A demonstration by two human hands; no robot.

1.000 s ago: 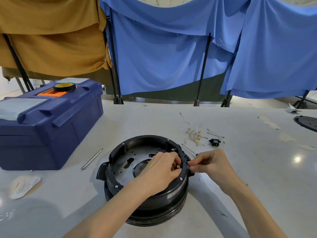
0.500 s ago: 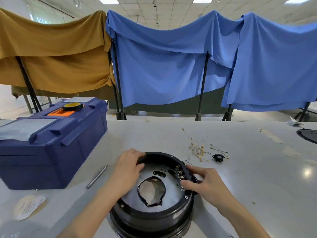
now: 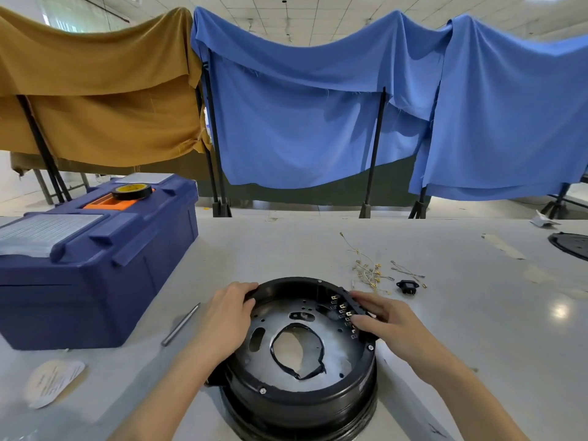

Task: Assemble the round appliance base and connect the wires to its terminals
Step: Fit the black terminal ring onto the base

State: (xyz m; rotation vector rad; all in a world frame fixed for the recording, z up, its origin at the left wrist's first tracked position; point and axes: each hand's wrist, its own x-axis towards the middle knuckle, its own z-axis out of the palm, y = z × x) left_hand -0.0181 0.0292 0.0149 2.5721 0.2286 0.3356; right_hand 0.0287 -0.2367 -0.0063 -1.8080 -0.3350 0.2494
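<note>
base (image 3: pixel 299 405): it is sitting on the table (image 3: pixel 286 243) at 6 o'clock, with the open side up.
left hand (image 3: pixel 227 316): it is gripping the rim at 10 o'clock, with the fingers curling over the edge.
right hand (image 3: pixel 386 319): it is lying on the rim at 2 o'clock, fingers nearly straight and together, thumb touching the terminals (image 3: pixel 342 308).
wires (image 3: pixel 369 272): they are lying loose at 1 o'clock, apart from the base, near a small black socket (image 3: pixel 406 287).
toolbox (image 3: pixel 95 265): it is standing at 10 o'clock and carrying a tape roll (image 3: pixel 132 190).
metal rod (image 3: pixel 180 324): it is lying between the toolbox and the base.

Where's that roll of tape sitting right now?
In the head view, the tape roll lies flat on the orange handle atop the blue toolbox, at the table's far left, well away from the base.
</note>
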